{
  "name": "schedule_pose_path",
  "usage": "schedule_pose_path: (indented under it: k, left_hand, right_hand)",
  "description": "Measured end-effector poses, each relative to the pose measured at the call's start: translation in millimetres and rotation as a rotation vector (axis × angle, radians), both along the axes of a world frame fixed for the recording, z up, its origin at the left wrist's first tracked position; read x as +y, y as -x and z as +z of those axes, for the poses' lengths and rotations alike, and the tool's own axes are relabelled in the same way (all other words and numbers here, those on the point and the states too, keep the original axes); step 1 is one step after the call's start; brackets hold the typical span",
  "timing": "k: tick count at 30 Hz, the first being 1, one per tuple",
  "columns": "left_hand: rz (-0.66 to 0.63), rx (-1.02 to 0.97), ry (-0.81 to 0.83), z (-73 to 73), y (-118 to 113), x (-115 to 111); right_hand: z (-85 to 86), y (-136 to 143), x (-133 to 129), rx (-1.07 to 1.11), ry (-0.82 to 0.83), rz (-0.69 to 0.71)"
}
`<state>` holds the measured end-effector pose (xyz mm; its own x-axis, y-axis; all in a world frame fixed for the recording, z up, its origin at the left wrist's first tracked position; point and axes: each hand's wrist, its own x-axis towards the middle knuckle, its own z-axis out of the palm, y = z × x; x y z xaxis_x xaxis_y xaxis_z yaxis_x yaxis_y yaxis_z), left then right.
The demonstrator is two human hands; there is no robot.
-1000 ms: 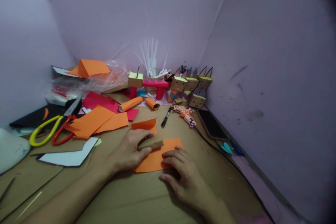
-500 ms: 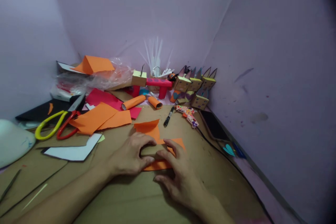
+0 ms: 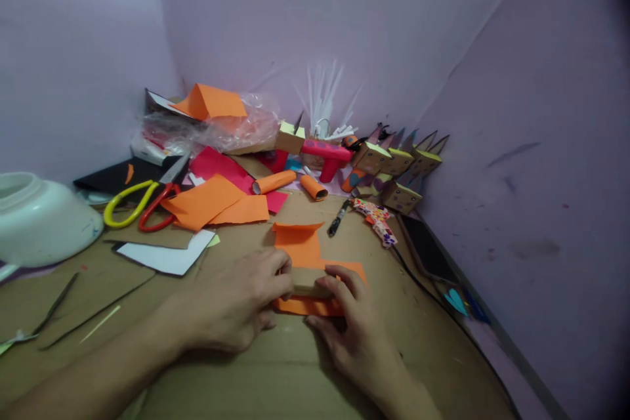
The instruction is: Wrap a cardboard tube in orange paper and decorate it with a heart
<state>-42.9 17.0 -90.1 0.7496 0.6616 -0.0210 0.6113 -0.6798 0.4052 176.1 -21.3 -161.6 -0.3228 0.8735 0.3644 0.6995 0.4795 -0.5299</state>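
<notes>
Head cam: our L hand (image 3: 249, 298) grips the L end of a brown cardboard roll (image 3: 306, 282); our R hand (image 3: 357, 321) has fingers curled over its R end, thumb by the near edge of the orange paper (image 3: 312, 306) underneath. All on a cardboard-covered desk (image 3: 236, 380). Beyond, we see a blk marker (image 3: 338, 218) & patterned glue gun (image 3: 373, 211); far L, scissors (image 3: 168, 190) w/ yellow & red handles.
</notes>
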Motion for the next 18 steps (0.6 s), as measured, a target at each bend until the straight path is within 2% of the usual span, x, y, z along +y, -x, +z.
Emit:
schedule_pose_path:
  k: [8, 18]
  left_hand:
    - [0.032, -0.011, -0.039, -12.3, -5.1, -3.8]
    - [0.094, -0.084, -0.002, -16.6, -2.5, -5.4]
  right_hand:
    - [2.4, 5.4, 1.8, -0.006, 0.026, -0.039]
    - [2.5, 10.8, -0.3, -0.004, 0.036, -0.017]
